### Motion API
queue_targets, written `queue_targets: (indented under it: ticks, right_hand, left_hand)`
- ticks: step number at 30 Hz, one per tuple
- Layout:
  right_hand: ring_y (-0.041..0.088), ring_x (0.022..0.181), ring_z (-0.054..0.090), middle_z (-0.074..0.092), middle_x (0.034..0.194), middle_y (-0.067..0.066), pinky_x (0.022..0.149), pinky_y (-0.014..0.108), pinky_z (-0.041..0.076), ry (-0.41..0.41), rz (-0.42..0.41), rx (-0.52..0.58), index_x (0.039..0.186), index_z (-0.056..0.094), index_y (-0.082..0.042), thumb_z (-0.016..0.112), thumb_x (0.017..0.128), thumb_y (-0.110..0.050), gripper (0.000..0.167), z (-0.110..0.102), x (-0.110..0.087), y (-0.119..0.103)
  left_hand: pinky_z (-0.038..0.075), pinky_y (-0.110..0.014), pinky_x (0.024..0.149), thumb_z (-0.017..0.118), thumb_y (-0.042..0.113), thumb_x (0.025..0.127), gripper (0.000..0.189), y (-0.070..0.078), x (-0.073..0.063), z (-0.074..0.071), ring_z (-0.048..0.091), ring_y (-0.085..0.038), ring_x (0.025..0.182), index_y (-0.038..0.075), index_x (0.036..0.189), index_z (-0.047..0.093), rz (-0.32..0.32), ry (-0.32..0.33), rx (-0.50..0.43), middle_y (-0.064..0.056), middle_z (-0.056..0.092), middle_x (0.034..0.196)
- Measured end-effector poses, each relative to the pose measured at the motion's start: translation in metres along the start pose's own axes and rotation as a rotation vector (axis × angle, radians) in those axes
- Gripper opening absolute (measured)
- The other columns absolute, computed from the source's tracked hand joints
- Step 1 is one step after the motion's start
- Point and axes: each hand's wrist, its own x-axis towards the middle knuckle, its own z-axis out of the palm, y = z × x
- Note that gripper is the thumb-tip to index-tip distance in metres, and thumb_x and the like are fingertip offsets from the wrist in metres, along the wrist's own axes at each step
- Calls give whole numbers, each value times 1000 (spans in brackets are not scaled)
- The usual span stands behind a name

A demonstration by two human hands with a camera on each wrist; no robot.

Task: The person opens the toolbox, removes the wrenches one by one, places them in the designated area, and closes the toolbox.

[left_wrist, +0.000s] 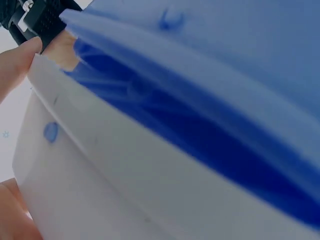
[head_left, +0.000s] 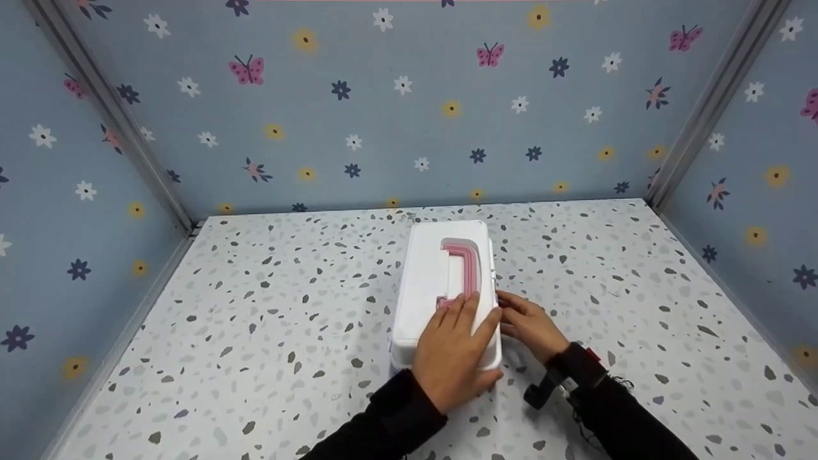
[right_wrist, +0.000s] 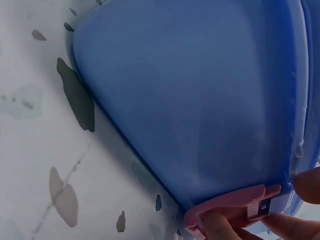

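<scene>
A storage box with a white lid (head_left: 425, 275) and a pink carry handle (head_left: 470, 265) stands on the table. The left hand (head_left: 454, 354) rests on the lid's near part, its fingers stretched toward the handle. Beside the box's right side, the right hand (head_left: 530, 324) has its fingers against the wall. Seen from the right wrist, the box's blue body (right_wrist: 190, 100) carries a pink latch (right_wrist: 230, 205), which the right fingers (right_wrist: 220, 227) pinch. A dark blue band (left_wrist: 200, 135) lies between lid and body in the left wrist view.
The speckled white tabletop (head_left: 268, 332) surrounds the box. A blue patterned panel (head_left: 383, 128) rises behind it, with side panels at left and right. Dark straps and a small black device (head_left: 537, 395) sit at the right wrist.
</scene>
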Motion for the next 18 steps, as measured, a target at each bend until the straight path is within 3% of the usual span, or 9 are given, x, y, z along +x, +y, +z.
queue_targets:
  ticks: [11, 18]
  right_hand:
    - [26, 120, 59, 41, 148, 29, 99, 32, 53, -26, -37, 1, 148, 36, 4, 48, 97, -5, 53, -1, -1, -1]
    - [24, 118, 60, 39, 149, 31, 96, 29, 54, -21, -30, 6, 148, 35, 6, 50, 94, -3, 56, -1, -1, -1]
  left_hand:
    - [50, -39, 102, 78, 57, 67, 83, -8, 2, -13, 60, -29, 120, 14, 135, 56, -38, 145, -30, -18, 60, 132]
    - [53, -40, 98, 77, 56, 67, 84, -15, 1, -22, 63, -31, 114, 10, 134, 57, -73, 198, -70, -21, 61, 130]
